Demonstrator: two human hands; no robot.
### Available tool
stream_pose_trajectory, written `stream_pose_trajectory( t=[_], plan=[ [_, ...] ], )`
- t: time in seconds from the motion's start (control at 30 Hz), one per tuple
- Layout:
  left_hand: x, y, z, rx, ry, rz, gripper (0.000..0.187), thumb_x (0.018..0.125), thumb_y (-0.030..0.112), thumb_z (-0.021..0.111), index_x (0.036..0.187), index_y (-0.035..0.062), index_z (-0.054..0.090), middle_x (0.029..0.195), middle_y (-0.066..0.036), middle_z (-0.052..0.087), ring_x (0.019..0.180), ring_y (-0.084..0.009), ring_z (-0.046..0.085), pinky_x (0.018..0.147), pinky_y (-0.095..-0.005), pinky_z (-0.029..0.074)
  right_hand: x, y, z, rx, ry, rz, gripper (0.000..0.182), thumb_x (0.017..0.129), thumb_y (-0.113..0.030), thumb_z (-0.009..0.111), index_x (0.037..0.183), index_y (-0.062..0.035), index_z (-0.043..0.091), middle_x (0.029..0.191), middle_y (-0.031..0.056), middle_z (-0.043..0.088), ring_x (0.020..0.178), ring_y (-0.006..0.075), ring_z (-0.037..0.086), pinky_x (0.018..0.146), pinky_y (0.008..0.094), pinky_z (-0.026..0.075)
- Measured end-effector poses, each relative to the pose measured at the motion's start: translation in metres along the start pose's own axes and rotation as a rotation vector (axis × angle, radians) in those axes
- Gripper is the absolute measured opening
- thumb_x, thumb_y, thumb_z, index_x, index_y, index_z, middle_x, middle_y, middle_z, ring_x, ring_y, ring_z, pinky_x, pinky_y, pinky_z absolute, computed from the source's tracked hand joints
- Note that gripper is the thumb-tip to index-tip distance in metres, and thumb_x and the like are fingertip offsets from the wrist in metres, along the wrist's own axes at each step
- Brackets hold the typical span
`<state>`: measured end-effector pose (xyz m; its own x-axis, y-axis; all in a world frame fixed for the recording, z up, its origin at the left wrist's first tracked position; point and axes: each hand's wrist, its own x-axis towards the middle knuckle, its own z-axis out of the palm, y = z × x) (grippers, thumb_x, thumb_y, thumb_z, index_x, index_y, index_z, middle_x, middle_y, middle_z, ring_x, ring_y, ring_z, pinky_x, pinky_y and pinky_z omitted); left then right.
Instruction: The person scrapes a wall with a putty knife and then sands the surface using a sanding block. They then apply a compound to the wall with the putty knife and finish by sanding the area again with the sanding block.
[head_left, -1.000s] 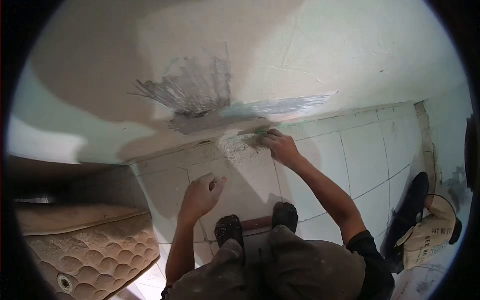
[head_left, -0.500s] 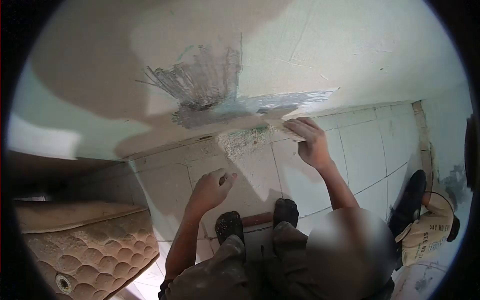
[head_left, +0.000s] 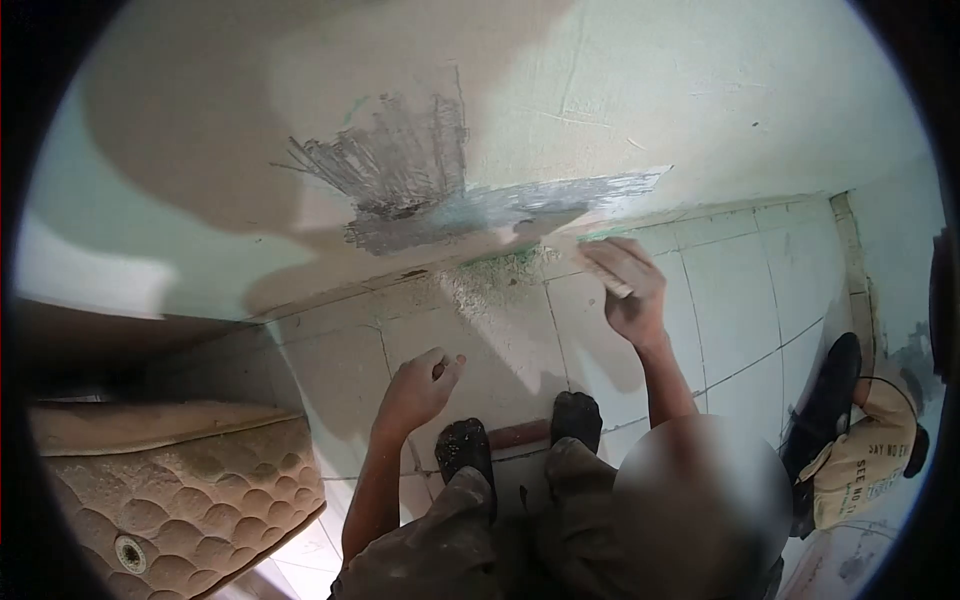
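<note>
My right hand (head_left: 637,290) is closed around a pale, flat, scraper-like tool (head_left: 605,275), held low by the foot of the wall. Fingers cover much of the tool, so its full shape is hidden. Crumbly pale debris (head_left: 490,280) lies along the joint of wall and floor, left of that hand. Above it, the wall has a scraped grey patch (head_left: 410,160) with a lighter grey strip (head_left: 570,195) running right. My left hand (head_left: 420,385) hangs over the tiles with fingers curled in, touching nothing; I see no object in it.
Pale floor tiles (head_left: 720,300) run along the wall (head_left: 680,60). A quilted brown mattress (head_left: 190,490) stands at lower left. Between my dark-covered feet lies a reddish bar (head_left: 520,434). Another person in a printed beige shirt (head_left: 865,460) is at the right edge.
My right hand has moved slightly right and away from the wall's foot, still gripping the tool. My left hand stays nearly in place, and the view has shifted a little.
</note>
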<state>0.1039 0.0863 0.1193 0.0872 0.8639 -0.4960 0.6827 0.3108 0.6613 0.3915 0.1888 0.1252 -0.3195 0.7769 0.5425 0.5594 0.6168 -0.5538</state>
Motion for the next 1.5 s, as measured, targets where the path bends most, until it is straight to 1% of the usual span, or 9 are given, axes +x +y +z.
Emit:
stream_pose_trajectory(
  t=[0.33, 0.4, 0.53, 0.8, 0.87, 1.07, 1.23, 1.33, 1.5],
  plan=[
    [0.004, -0.008, 0.000, -0.086, 0.047, -0.024, 0.036, 0.092, 0.034, 0.056, 0.085, -0.0017, 0.057, 0.067, -0.008, 0.054, 0.062, -0.0150, 0.052, 0.062, -0.0322, 0.044, -0.033, 0.021, 0.061, 0.089, -0.123, 0.084, 0.030, 0.072, 0.004, 0.061, 0.099, -0.0057, 0.068, 0.095, 0.0128, 0.068, 0.090, 0.0242, 0.065, 0.076, 0.0339, 0.053],
    [0.008, -0.026, 0.006, -0.167, 0.065, -0.040, 0.034, 0.091, 0.033, 0.057, 0.089, -0.0008, 0.060, 0.071, -0.012, 0.057, 0.064, -0.0192, 0.055, 0.064, -0.0327, 0.045, -0.034, 0.000, 0.043, 0.347, -0.215, 0.777, 0.019, 0.084, -0.003, 0.059, 0.101, -0.0029, 0.066, 0.099, 0.0123, 0.069, 0.083, 0.0195, 0.066, 0.077, 0.0313, 0.053],
    [0.014, -0.017, 0.024, -0.301, 0.144, 0.163, 0.024, 0.089, 0.022, 0.059, 0.089, -0.0019, 0.059, 0.073, -0.011, 0.055, 0.066, -0.0179, 0.054, 0.066, -0.0330, 0.045, -0.071, -0.024, 0.051, 0.814, -0.315, 0.927, 0.022, 0.089, -0.016, 0.063, 0.104, 0.0005, 0.065, 0.093, 0.0106, 0.069, 0.079, 0.0141, 0.064, 0.074, 0.0290, 0.051],
    [0.020, -0.013, 0.045, -0.001, 0.039, 0.310, 0.020, 0.089, 0.019, 0.059, 0.088, 0.0008, 0.067, 0.083, -0.017, 0.059, 0.078, -0.0357, 0.059, 0.069, -0.0397, 0.046, -0.094, -0.033, 0.063, 0.901, -0.467, 0.911, 0.030, 0.089, -0.025, 0.064, 0.103, 0.0017, 0.067, 0.093, 0.0087, 0.071, 0.083, 0.0137, 0.063, 0.075, 0.0311, 0.050],
    [0.019, -0.015, 0.046, 0.032, 0.027, 0.369, 0.020, 0.089, 0.019, 0.059, 0.089, 0.0015, 0.068, 0.085, -0.017, 0.060, 0.080, -0.0374, 0.059, 0.070, -0.0402, 0.046, -0.077, -0.022, 0.045, 0.629, -0.637, 0.672, 0.027, 0.091, -0.021, 0.060, 0.102, 0.0019, 0.068, 0.101, 0.0096, 0.071, 0.090, 0.0145, 0.063, 0.080, 0.0300, 0.050],
    [0.010, -0.016, 0.031, -0.047, 0.071, 0.231, 0.023, 0.092, 0.020, 0.055, 0.101, 0.0035, 0.068, 0.089, -0.017, 0.062, 0.080, -0.0300, 0.062, 0.070, -0.0370, 0.047, -0.050, 0.060, -0.027, 0.365, -0.020, 0.569, 0.022, 0.088, 0.001, 0.048, 0.101, 0.0056, 0.066, 0.098, 0.0136, 0.071, 0.085, 0.0159, 0.067, 0.079, 0.0298, 0.051],
    [0.019, -0.032, 0.021, -0.059, 0.091, 0.200, 0.024, 0.094, 0.022, 0.053, 0.101, 0.0037, 0.067, 0.093, -0.016, 0.064, 0.083, -0.0273, 0.062, 0.073, -0.0357, 0.048, -0.004, 0.057, 0.040, 0.235, -0.094, 0.327, 0.026, 0.081, 0.005, 0.055, 0.101, -0.0038, 0.069, 0.097, 0.0127, 0.071, 0.085, 0.0176, 0.067, 0.076, 0.0297, 0.052],
    [0.027, -0.023, 0.019, -0.065, 0.117, 0.207, 0.026, 0.093, 0.022, 0.054, 0.100, 0.0012, 0.067, 0.091, -0.016, 0.064, 0.082, -0.0255, 0.063, 0.074, -0.0356, 0.048, -0.002, 0.018, 0.110, 0.162, -0.170, 0.147, 0.044, 0.066, 0.006, 0.056, 0.103, -0.0140, 0.070, 0.098, 0.0110, 0.069, 0.089, 0.0306, 0.066, 0.079, 0.0391, 0.052],
    [0.019, -0.029, 0.002, -0.158, 0.202, 0.180, 0.024, 0.093, 0.020, 0.054, 0.100, 0.0005, 0.066, 0.089, -0.015, 0.065, 0.078, -0.0239, 0.063, 0.071, -0.0335, 0.048, -0.025, 0.000, 0.049, 0.325, 0.051, 0.408, 0.039, 0.076, 0.011, 0.055, 0.106, -0.0087, 0.070, 0.099, 0.0154, 0.069, 0.089, 0.0273, 0.068, 0.077, 0.0329, 0.054]
  ],
)
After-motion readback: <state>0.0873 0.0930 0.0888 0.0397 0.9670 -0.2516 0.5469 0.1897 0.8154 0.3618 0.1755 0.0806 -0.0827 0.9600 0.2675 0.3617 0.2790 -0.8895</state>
